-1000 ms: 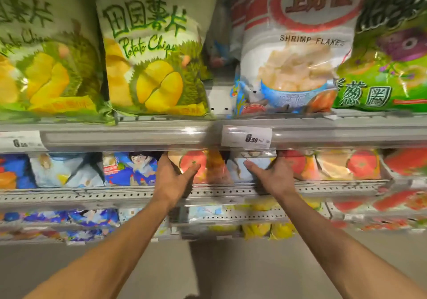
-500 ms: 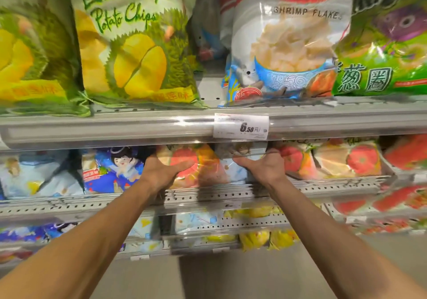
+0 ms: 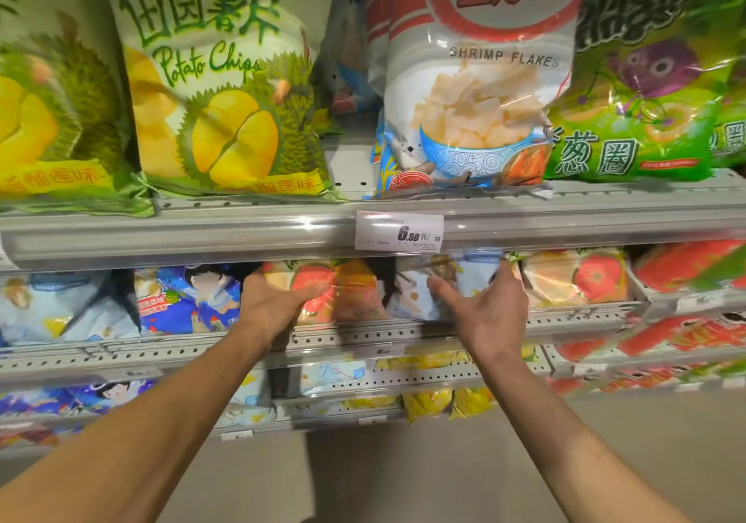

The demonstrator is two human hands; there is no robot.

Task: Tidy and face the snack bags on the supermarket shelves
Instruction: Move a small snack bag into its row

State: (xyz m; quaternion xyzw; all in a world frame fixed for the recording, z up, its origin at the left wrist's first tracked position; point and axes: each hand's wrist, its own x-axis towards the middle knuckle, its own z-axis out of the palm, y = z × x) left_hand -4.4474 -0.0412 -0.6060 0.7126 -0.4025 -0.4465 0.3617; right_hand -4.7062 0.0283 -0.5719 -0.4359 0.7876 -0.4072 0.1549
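Orange tomato-print bag (image 3: 323,292) glossy, my left hand (image 3: 274,300) gripping it, pale blue bag (image 3: 444,280), my right hand (image 3: 484,308) spread against it.

Left hand (image 3: 278,300) fingertips hidden behind tomato bag (image 3: 323,288). Tops of second-shelf bags hidden under shelf rail (image 3: 202,236). Price tag (image 3: 399,232) small print unreadable. Durian bag (image 3: 52,118) cropped at left edge.
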